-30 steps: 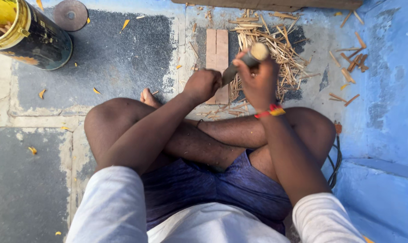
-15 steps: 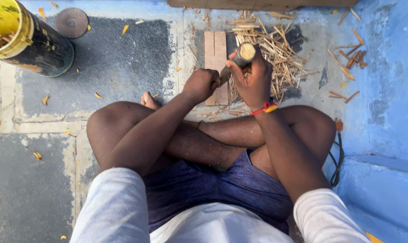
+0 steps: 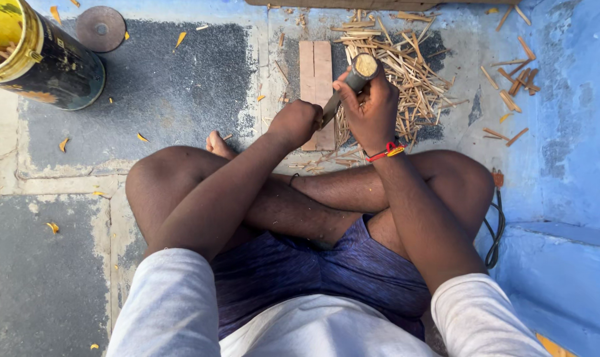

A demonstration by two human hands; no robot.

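Head view, the only 1 I have. Person sits cross-legged on the grey concrete floor (image 3: 167,92), both arms stretched forward over the knees.

Right hand (image 3: 372,109): fingers wrapped fully round a short round wooden-handled tool (image 3: 360,69), butt end up, dark blade slanting down and left toward the other hand. Red and yellow thread band (image 3: 386,152) on that wrist.

Left hand (image 3: 296,122): curled into a closed fist at the blade's lower end. It seems to pinch a thin piece there, but the fingers hide it; I cannot tell what it grips.

Work sits just above a flat pale wooden block (image 3: 316,79) lying on the floor, touching the heap of thin pale bamboo splints (image 3: 399,79) on its right.

My judgement on doing this cut well: keep the blade angled away from the left thumb, brace the piece against the block, press steadily, and let slivers fall onto the heap.

Elsewhere: a yellow-rimmed black metal can (image 3: 39,56) far left, a round grey disc (image 3: 100,28) beside it, orange shavings (image 3: 181,39) scattered about.
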